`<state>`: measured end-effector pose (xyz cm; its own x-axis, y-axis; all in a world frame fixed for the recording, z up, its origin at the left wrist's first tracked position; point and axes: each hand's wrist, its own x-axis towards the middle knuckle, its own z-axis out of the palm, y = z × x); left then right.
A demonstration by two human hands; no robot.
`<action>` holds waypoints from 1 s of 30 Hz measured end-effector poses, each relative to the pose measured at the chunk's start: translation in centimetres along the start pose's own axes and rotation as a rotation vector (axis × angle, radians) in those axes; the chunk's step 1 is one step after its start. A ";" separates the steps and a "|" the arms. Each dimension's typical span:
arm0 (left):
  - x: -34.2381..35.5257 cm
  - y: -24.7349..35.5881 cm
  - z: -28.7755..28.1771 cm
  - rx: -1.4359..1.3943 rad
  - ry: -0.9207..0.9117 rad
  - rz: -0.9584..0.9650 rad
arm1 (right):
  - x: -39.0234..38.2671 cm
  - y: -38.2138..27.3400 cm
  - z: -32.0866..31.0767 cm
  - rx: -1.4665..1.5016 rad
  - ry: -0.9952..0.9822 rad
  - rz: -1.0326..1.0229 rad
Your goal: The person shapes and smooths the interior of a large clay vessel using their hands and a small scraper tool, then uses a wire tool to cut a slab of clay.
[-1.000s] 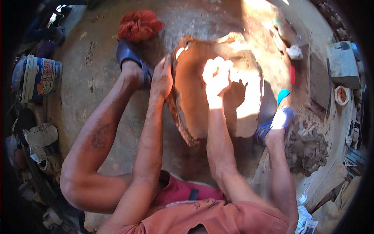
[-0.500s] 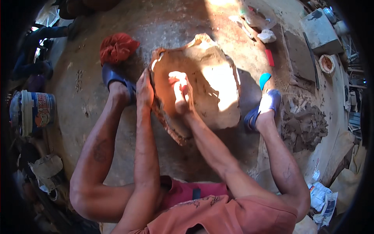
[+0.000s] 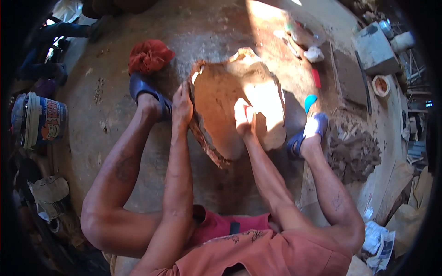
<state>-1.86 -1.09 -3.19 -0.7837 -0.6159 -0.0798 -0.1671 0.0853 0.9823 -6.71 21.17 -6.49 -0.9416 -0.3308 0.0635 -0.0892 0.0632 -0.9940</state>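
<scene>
In the head view, the slab (image 3: 216, 101) lies on the floor between the sandals, just off centre toward one o'clock. The left hand (image 3: 183, 106) rests at its nine o'clock edge, fingers together; whether they grip, I cannot tell. The right hand (image 3: 244, 118) is curled over the slab's middle, its contents unclear. From the slab, the rag (image 3: 149, 56) sits at ten o'clock, the clay (image 3: 355, 152) at four.

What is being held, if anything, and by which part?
The left hand holds the clay piece by its left rim; whether the right hand holds anything is unclear.
</scene>
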 end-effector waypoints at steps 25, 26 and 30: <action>-1.7 0.3 -3.0 -0.187 0.046 -0.139 | 6.5 -7.4 9.9 -0.297 0.108 -0.552; -1.1 2.0 0.3 -0.239 -0.013 -0.129 | 10.1 -8.3 7.3 -0.268 0.170 -0.664; -0.6 1.8 -0.3 -0.237 -0.010 -0.098 | 19.0 -4.0 10.8 -0.023 0.098 -0.770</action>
<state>-1.54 -0.80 -1.37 -0.7767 -0.6045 -0.1772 -0.0986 -0.1611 0.9820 -20.74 4.47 -2.25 -0.6354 -0.2047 0.7445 -0.7360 -0.1312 -0.6642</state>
